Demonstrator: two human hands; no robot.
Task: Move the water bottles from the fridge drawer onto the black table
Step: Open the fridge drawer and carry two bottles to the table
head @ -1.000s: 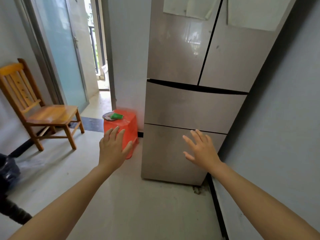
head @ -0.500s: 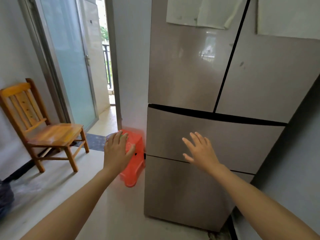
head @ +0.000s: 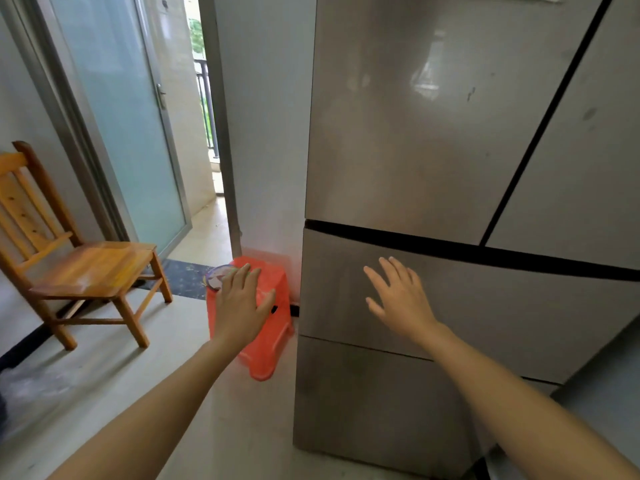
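Note:
A tall beige fridge (head: 433, 133) fills the right half of the view, all doors closed. Its upper drawer front (head: 519, 306) sits under a dark gap, and a lower drawer front (head: 374, 403) is below that. My right hand (head: 398, 299) is stretched out with fingers spread in front of the upper drawer, holding nothing. My left hand (head: 242, 303) is also stretched out flat and empty, hovering over the red stool. No water bottles and no black table are in view.
A red plastic stool (head: 273, 341) with a small dish on top stands against the fridge's left side. A wooden chair (head: 79, 268) stands at the left wall. A frosted glass door (head: 117, 116) and an open doorway lie behind. A grey wall is on the right.
The view has drawn closer to the fridge and tilted upward. Both hands stay stretched out and empty, now level with the upper drawer rather than the lower one.

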